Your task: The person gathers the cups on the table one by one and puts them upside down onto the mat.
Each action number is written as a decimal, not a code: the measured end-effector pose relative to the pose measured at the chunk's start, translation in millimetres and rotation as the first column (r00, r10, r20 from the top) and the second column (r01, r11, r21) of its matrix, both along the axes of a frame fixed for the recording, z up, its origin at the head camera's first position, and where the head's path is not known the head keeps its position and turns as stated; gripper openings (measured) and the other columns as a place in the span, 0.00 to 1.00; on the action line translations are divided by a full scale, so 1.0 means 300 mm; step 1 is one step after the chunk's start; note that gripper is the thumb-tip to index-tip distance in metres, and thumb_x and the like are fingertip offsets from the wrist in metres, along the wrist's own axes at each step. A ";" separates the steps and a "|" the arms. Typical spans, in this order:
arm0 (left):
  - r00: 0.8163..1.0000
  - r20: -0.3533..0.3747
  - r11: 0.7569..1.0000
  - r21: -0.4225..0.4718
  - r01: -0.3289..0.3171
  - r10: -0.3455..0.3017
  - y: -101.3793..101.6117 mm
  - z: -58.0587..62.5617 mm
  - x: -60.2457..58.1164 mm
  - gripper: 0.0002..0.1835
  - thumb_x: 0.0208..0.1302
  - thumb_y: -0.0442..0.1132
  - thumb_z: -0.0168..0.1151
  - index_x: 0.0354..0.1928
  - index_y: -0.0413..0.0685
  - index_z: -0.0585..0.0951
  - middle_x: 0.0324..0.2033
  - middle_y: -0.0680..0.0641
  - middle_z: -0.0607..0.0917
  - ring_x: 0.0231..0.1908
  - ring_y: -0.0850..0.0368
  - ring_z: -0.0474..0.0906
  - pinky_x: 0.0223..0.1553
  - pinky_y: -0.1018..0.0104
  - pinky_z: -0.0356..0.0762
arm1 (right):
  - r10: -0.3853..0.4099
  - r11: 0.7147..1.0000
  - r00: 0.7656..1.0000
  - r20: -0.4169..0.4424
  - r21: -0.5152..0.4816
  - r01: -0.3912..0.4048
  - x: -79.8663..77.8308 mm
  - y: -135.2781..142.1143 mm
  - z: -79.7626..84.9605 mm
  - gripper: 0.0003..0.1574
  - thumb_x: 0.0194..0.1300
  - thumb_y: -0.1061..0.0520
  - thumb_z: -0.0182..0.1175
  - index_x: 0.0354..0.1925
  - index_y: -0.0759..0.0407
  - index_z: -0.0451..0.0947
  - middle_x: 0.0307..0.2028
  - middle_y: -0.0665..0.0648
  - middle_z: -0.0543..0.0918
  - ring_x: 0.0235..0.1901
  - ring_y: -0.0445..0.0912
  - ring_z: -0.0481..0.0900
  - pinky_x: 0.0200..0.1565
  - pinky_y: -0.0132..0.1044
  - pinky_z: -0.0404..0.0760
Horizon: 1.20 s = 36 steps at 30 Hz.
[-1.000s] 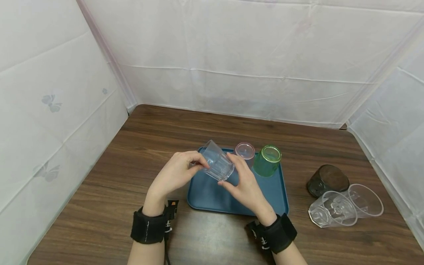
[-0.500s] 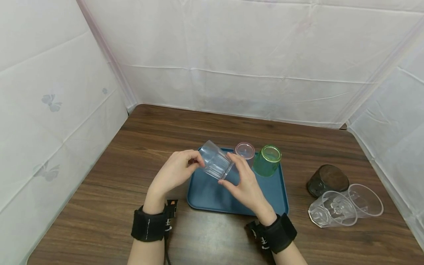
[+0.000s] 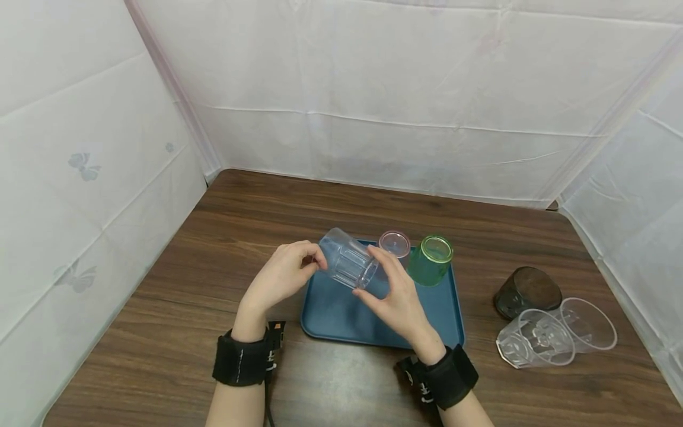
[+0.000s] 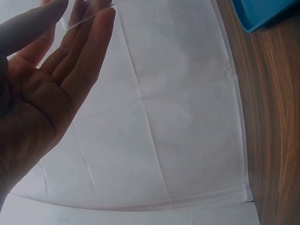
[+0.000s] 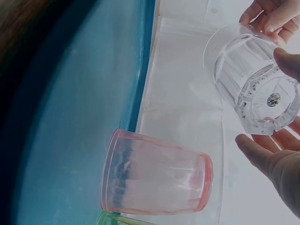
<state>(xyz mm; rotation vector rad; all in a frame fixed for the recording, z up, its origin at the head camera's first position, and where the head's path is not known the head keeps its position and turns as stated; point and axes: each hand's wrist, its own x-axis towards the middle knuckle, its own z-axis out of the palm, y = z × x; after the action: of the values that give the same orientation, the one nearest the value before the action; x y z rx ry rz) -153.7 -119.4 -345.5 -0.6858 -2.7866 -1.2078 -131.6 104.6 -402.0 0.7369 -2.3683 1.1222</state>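
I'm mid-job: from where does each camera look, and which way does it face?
Head: on the head, facing forward and down at the table and tray; shows both forearms, left hand and right hand.
Left wrist: on that wrist, facing past the left palm toward the white sheet; tray corner top right.
Right wrist: on that wrist, picture turned sideways, facing across the tray; shows parts of both hands at right.
Shared by head and right wrist: clear cup, pink cup, green cup.

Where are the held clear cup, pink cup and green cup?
Held clear cup [image 3: 347, 258], head view: middle of side wall.
Pink cup [image 5: 157, 174], right wrist view: middle of side wall.
Green cup [image 3: 428, 271], head view: side wall.
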 end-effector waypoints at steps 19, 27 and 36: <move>0.996 0.090 0.995 -0.097 0.017 -0.008 0.003 -0.033 -0.022 0.07 0.59 0.29 0.55 0.29 0.50 0.78 0.28 0.52 0.79 0.27 0.59 0.71 0.31 0.63 0.73 | 0.002 1.000 0.997 -0.078 -0.019 -0.003 -0.011 0.000 0.010 0.45 0.47 0.56 0.68 0.64 0.57 0.62 0.59 0.57 0.69 0.58 0.49 0.66 0.50 0.51 0.72; 0.994 0.108 0.993 -0.116 0.016 -0.003 0.007 -0.034 -0.020 0.06 0.59 0.30 0.55 0.30 0.49 0.78 0.28 0.52 0.78 0.24 0.58 0.69 0.28 0.64 0.71 | 0.003 1.000 0.996 -0.085 -0.021 -0.004 -0.010 -0.003 0.010 0.45 0.48 0.57 0.67 0.64 0.56 0.62 0.60 0.57 0.68 0.59 0.49 0.64 0.52 0.49 0.70; 0.993 0.121 0.989 -0.143 0.031 -0.013 0.016 -0.035 -0.021 0.04 0.59 0.31 0.57 0.34 0.47 0.79 0.30 0.51 0.79 0.27 0.60 0.71 0.30 0.64 0.73 | 0.004 1.000 0.994 -0.113 -0.029 -0.007 -0.017 0.000 0.022 0.45 0.47 0.59 0.67 0.64 0.59 0.61 0.60 0.57 0.68 0.60 0.49 0.63 0.54 0.49 0.68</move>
<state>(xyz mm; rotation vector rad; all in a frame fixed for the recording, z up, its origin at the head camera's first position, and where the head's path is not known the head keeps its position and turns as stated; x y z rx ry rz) -160.0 -114.7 -356.1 -0.6761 -2.9973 -1.0929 -136.8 104.6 -395.5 0.7760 -2.2530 1.0852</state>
